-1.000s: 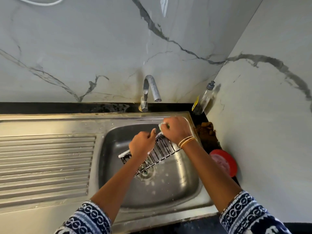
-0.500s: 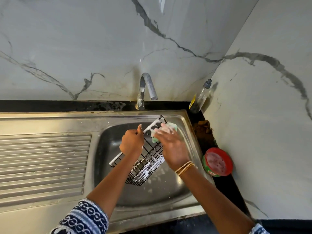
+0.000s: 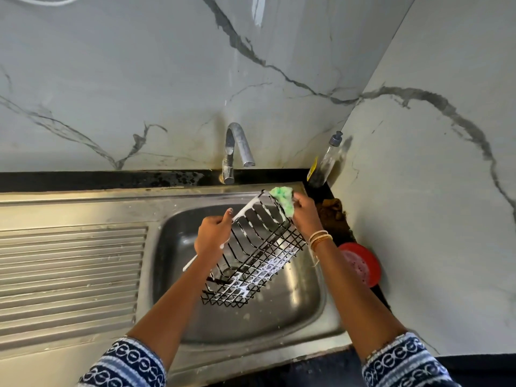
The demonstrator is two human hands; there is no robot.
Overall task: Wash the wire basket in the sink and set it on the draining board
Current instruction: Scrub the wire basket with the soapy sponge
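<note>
Left arm: enters from lower left of the frame, bare forearm, patterned sleeve at the bottom edge. Left hand [image 3: 213,236]: mid-frame, fingers curled around a rim of the basket [image 3: 252,258]. Right arm: enters from lower right, patterned sleeve, bangles at the wrist. Right hand [image 3: 305,215]: right of centre, fingers pinching a green sponge [image 3: 283,201] against the basket's upper end.

Curved metal tap [image 3: 236,150] at back edge, spout over basin, no water visible. Clear pump bottle [image 3: 324,163] with yellow label in right back corner, leaning against the wall. Brown clump [image 3: 333,212] on dark counter strip [image 3: 360,247] just in front of bottle. Red round tub [image 3: 361,263] nearer on same strip, pinkish content, open top. Grey-veined marble wall [image 3: 139,79] behind and right. White cable [image 3: 42,0] at top left edge.
</note>
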